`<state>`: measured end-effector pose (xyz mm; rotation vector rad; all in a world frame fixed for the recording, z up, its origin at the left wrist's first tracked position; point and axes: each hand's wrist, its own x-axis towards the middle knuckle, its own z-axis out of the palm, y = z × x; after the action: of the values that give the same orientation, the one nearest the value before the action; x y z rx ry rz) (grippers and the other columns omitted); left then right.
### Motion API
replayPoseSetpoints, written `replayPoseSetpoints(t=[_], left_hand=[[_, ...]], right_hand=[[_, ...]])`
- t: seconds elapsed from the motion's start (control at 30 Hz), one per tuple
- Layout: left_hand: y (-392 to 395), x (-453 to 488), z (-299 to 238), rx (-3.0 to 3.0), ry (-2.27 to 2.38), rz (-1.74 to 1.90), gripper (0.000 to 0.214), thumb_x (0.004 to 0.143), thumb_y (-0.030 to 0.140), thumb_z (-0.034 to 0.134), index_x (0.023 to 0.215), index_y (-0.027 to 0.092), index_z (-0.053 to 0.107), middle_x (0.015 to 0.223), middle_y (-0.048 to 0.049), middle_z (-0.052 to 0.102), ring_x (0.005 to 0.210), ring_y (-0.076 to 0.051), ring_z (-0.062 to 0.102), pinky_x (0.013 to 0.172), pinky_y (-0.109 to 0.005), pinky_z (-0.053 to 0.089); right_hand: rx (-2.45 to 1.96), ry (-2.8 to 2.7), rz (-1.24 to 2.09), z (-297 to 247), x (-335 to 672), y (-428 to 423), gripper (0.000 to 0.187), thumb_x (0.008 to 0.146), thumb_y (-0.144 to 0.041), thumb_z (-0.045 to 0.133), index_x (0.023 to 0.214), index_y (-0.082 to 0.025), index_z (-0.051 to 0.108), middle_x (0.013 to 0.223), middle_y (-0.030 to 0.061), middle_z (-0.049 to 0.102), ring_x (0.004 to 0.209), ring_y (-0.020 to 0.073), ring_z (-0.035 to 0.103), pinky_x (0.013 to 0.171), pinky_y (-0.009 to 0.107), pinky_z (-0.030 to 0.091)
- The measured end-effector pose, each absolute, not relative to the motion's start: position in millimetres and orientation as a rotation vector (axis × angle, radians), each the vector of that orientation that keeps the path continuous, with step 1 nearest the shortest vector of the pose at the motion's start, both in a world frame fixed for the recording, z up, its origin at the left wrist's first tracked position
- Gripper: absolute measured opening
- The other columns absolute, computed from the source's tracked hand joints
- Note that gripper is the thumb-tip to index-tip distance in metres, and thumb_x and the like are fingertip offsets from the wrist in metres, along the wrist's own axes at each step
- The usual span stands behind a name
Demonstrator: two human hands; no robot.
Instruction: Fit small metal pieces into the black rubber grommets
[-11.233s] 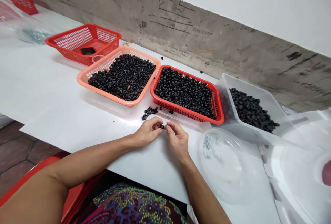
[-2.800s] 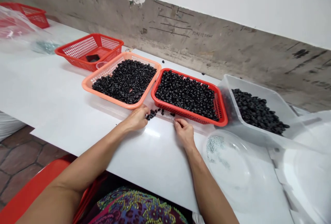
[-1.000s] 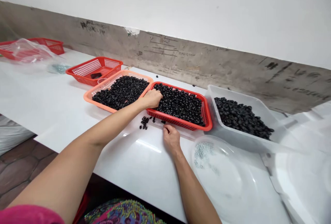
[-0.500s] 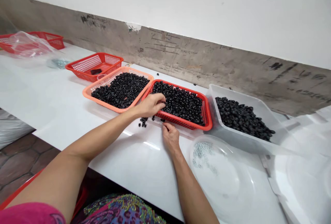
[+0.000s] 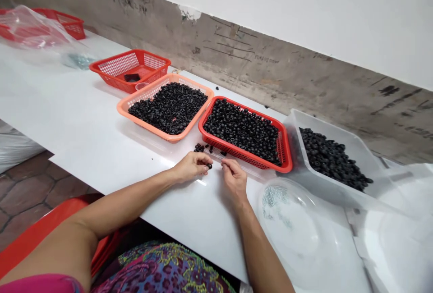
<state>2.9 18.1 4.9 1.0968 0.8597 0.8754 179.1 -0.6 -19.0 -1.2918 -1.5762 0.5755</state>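
Observation:
My left hand [image 5: 191, 167] sits on the white table in front of the red basket, its fingertips pinching a small black ring-shaped piece [image 5: 209, 166]. Beside it, my right hand [image 5: 234, 180] rests with curled fingers almost meeting the left hand's piece; anything in those fingers is too small to tell. A loose scatter of the same black pieces [image 5: 199, 148] lies just beyond my hands, against the red basket [image 5: 248, 160], which is heaped with them. An orange basket [image 5: 145, 124] and a clear plastic tub [image 5: 352, 148] hold more.
A round clear plastic dish [image 5: 291, 230] with small metal bits lies right of my right hand. A smaller red basket [image 5: 130, 65] stands behind the orange one, with a plastic bag [image 5: 30, 29] farther left. A stained wall [image 5: 237, 45] runs behind the white table [image 5: 84, 103].
My left hand has come back from over the red basket to the table in front of it, now pinching a piece. The view has swung, and the baskets sit differently in the picture.

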Motion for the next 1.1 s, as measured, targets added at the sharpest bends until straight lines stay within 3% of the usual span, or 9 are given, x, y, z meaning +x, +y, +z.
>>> replayPoseSetpoints(t=[0.43, 0.57, 0.77, 0.9, 1.0, 1.1], left_hand=[[16, 1, -2, 1.471, 0.904, 0.913, 0.014, 0.070, 0.009, 0.054, 0.079, 0.013, 0.064, 0.074, -0.0020, 0.061, 0.072, -0.013, 0.055, 0.067, -0.025, 0.043], [15, 0, -3, 1.570, 0.883, 0.926, 0.015, 0.071, 0.009, 0.055, 0.080, 0.014, 0.066, 0.077, -0.0025, 0.063, 0.075, -0.014, 0.056, 0.069, -0.027, 0.043], [15, -2, 1, 1.305, 0.707, 0.838, 0.013, 0.068, 0.012, 0.059, 0.080, 0.012, 0.065, 0.070, -0.0015, 0.062, 0.063, -0.010, 0.055, 0.061, -0.024, 0.043], [22, -8, 10, 1.055, 0.746, 0.941, 0.016, 0.063, 0.015, 0.066, 0.079, 0.011, 0.063, 0.064, -0.0003, 0.061, 0.054, -0.009, 0.055, 0.053, -0.022, 0.041], [29, -14, 16, 0.929, 0.841, 1.152, 0.016, 0.062, 0.016, 0.068, 0.076, 0.011, 0.062, 0.059, 0.0009, 0.060, 0.051, -0.008, 0.054, 0.051, -0.022, 0.040], [34, -19, 20, 0.854, 0.863, 1.271, 0.016, 0.061, 0.015, 0.068, 0.074, 0.011, 0.061, 0.057, 0.0014, 0.059, 0.049, -0.008, 0.053, 0.050, -0.021, 0.040]], right_hand=[[-1.356, -1.614, 0.700, -1, 156, -16, 0.013, 0.076, -0.024, 0.056, 0.084, -0.019, 0.064, 0.078, 0.0033, 0.066, 0.068, 0.0149, 0.059, 0.066, 0.028, 0.050], [-1.326, -1.526, 0.967, -2, 160, -14, 0.018, 0.074, -0.028, 0.060, 0.088, -0.018, 0.064, 0.076, 0.0027, 0.066, 0.066, 0.0146, 0.058, 0.062, 0.028, 0.049], [-1.210, -1.284, 1.442, -9, 170, -6, 0.029, 0.072, -0.036, 0.065, 0.092, -0.015, 0.062, 0.064, -0.0003, 0.059, 0.052, 0.0099, 0.050, 0.048, 0.022, 0.042], [-1.306, -1.286, 1.177, -15, 168, -5, 0.026, 0.080, -0.038, 0.055, 0.093, -0.016, 0.061, 0.067, 0.0011, 0.060, 0.055, 0.0120, 0.052, 0.053, 0.026, 0.045], [-1.344, -1.598, 0.747, -21, 161, -5, 0.021, 0.082, -0.031, 0.052, 0.094, -0.018, 0.063, 0.084, 0.0064, 0.064, 0.076, 0.0179, 0.058, 0.072, 0.035, 0.050], [-1.228, -2.000, 0.433, -24, 151, -4, 0.025, 0.083, -0.023, 0.049, 0.105, -0.019, 0.063, 0.105, 0.0113, 0.060, 0.100, 0.0233, 0.053, 0.088, 0.042, 0.044]])
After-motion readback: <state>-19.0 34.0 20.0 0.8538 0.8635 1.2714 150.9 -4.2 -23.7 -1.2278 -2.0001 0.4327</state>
